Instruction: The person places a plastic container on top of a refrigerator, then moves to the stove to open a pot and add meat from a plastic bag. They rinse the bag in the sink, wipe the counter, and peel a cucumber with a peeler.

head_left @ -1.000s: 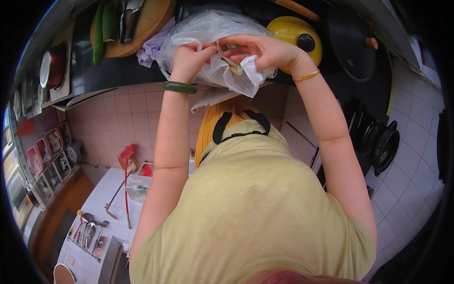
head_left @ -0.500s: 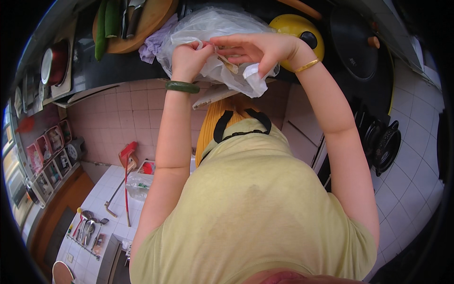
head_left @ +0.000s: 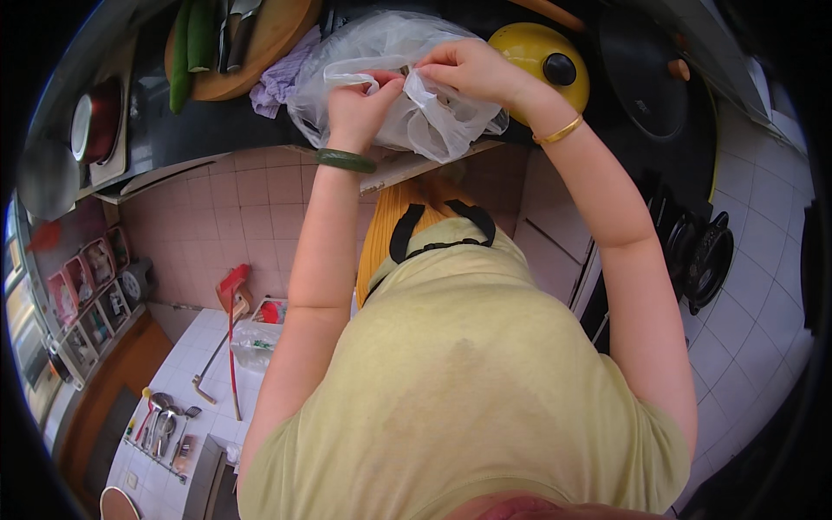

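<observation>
A translucent white plastic bag (head_left: 433,130) lies crumpled on the dark counter in front of me, reaching over its front edge. My left hand (head_left: 360,106), with a dark green bangle at the wrist, pinches the bag's rim on the left. On the other side of the opening, my right hand (head_left: 468,69) grips the rim between thumb and fingers; a gold bracelet (head_left: 557,130) sits on that wrist. The gap between my hands shows a little of the inside, but the contents cannot be made out.
Left of the bag are a lilac cloth (head_left: 282,78) and a round wooden board (head_left: 269,52) bearing green cucumbers (head_left: 199,39) and a knife (head_left: 243,35). A yellow lidded pot (head_left: 529,52) stands close by my right hand, with a large black lid (head_left: 646,78) beyond it. A dark red pot (head_left: 100,121) is far left.
My right hand has gone from spread fingers to a pinch on the bag's rim. Both hands now hold the opening apart, and my left has shifted slightly right.
</observation>
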A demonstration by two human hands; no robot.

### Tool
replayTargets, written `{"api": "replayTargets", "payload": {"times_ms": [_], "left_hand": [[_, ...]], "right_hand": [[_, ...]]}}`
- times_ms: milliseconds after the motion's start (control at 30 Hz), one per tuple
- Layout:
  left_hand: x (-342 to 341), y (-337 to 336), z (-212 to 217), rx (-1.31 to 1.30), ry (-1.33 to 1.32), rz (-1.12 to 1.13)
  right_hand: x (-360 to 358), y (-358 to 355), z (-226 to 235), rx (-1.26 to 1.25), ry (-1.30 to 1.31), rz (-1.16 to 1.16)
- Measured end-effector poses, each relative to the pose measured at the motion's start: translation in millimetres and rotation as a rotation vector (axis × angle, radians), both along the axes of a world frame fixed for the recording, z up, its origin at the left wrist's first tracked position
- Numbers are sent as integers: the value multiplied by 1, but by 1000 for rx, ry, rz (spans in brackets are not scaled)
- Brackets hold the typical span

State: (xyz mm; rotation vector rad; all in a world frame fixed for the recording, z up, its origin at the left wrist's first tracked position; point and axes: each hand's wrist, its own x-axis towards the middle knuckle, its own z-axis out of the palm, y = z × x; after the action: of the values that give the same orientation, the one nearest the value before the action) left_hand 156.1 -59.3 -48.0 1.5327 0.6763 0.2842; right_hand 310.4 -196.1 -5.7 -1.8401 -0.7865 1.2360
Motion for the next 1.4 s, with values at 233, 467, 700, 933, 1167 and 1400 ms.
{"api": "replayTargets", "payload": {"times_ms": [233,467,700,933,1167,1400], "left_hand": [[4,-2,1,70,37,-45],[3,2,5,201,139,-71],[1,12,4,187,224,-135],[-1,9,5,-97,96,-59],[-3,10,-1,-83,50,-53],[0,5,9,195,212,-113]], "right_hand": [[-24,-17,-22,172,-38,-142],[-40,-9,-8,135,-165,-80],[-40,-1,-6,142,-272,-31],[-39,-1,-10,149,-283,-71],[-40,-1,-19,159,-271,-100],[-42,0,-20,163,-264,-128]]}}
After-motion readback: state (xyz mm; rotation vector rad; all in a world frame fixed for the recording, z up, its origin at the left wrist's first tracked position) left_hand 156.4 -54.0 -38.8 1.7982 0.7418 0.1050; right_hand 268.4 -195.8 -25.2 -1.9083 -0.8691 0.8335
